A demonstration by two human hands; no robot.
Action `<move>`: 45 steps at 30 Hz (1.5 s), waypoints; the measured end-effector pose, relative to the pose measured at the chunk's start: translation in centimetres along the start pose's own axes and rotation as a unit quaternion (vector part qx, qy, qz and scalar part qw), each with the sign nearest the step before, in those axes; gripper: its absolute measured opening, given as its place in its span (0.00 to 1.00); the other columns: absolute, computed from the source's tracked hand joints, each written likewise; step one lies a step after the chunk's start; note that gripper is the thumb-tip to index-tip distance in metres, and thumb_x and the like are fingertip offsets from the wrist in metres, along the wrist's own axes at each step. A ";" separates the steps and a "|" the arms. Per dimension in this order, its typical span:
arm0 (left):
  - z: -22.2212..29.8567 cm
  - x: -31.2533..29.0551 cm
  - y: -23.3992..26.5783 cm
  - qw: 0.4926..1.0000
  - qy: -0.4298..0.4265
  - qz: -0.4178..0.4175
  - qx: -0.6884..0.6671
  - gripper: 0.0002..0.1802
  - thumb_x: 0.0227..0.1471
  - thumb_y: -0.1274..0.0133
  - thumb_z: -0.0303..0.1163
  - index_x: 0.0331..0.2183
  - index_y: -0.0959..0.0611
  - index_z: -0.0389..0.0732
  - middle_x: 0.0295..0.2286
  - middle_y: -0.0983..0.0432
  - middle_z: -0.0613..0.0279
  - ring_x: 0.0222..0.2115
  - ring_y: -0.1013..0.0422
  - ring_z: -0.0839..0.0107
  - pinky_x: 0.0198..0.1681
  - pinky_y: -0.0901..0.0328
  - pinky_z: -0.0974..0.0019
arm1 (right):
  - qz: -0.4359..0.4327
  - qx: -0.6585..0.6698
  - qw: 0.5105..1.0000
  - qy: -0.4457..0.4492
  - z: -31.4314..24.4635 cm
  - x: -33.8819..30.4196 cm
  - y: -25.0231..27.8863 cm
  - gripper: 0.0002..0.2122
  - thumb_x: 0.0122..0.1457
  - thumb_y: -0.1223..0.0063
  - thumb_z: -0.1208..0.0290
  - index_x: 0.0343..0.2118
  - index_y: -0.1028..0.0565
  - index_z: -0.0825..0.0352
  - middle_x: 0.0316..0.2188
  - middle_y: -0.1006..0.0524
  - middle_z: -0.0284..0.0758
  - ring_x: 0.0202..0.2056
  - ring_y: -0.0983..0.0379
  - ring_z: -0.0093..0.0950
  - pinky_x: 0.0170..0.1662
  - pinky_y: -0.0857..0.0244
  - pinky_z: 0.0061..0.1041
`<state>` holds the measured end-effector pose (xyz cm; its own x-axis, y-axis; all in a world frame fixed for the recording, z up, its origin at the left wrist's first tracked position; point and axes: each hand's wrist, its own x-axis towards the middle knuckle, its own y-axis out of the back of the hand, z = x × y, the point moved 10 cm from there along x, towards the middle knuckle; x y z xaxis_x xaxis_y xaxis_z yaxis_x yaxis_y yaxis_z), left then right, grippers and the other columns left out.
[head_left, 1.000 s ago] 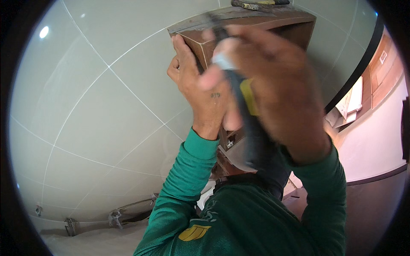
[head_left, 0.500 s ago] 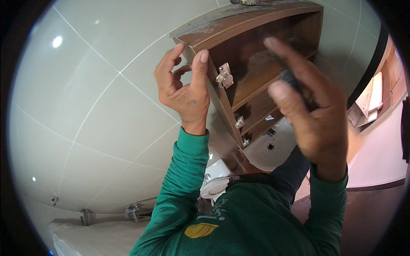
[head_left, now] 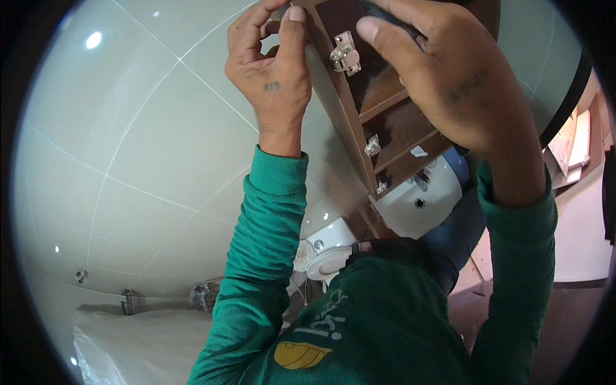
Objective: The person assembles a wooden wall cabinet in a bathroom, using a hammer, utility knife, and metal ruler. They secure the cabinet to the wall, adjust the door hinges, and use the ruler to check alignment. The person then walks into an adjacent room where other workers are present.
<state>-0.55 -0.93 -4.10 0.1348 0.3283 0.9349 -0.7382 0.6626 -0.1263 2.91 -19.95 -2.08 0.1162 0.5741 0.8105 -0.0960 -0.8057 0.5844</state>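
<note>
A brown wooden wall cabinet (head_left: 350, 128) with open shelves fills the upper middle. At its upper left corner is my left hand (head_left: 273, 70), its curled fingers and thumb on either side of the side panel's edge; the fingertips are partly cut off by the top of the picture. My right hand (head_left: 455, 77) is closed around a dark tool (head_left: 388, 11) in front of the upper shelf. Most of the tool is hidden by the hand, so its kind does not show. Between the hands, a metal concealed hinge (head_left: 345, 54) is fixed inside the side panel.
Further hinges (head_left: 372, 145) sit lower on the same panel. A white scrap (head_left: 418, 151) lies on a lower shelf. Below are a white washbasin (head_left: 404, 208) with a tap and a white toilet (head_left: 330, 262). Tiled wall (head_left: 147, 135) runs along the left; plastic sheeting (head_left: 135, 346) covers something lower left.
The view has tilted, so the cabinet and both hands appear higher. My right hand has turned and come nearer the upper hinge. My left hand stays at the cabinet's corner.
</note>
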 end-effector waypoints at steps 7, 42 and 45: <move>-1.2 1.1 1.0 0.995 0.034 -0.062 -0.071 0.19 0.57 0.32 0.34 0.47 0.16 0.38 0.42 0.20 0.64 0.39 0.23 0.77 0.33 0.25 0.72 | 0.145 -0.099 0.960 0.218 -1.1 -1.4 0.3 0.11 0.67 0.52 0.76 0.34 0.25 0.81 0.30 0.21 0.52 0.30 0.20 0.40 0.34 0.24 0.36; -0.6 -1.4 0.1 0.993 0.028 0.095 0.065 0.22 0.47 0.26 0.37 0.39 0.20 0.40 0.37 0.30 0.65 0.37 0.34 0.72 0.43 0.34 0.66 | -0.159 0.155 0.941 -0.256 0.7 5.4 -2.5 0.14 0.65 0.53 0.70 0.40 0.18 0.73 0.25 0.19 0.38 0.20 0.20 0.25 0.22 0.26 0.22; -0.8 -1.4 -0.1 0.993 0.024 0.093 0.062 0.23 0.46 0.25 0.36 0.39 0.21 0.40 0.37 0.30 0.63 0.37 0.34 0.70 0.42 0.34 0.65 | -0.132 0.218 0.917 -0.307 1.6 4.8 -2.7 0.13 0.64 0.52 0.70 0.40 0.18 0.73 0.25 0.19 0.38 0.20 0.20 0.25 0.23 0.25 0.21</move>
<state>-0.11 -0.93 -5.63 0.0180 0.4701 0.8824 -0.8290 0.5004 -0.2497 5.26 -15.24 0.17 0.6263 0.6751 0.3899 0.4041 -0.7088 0.5782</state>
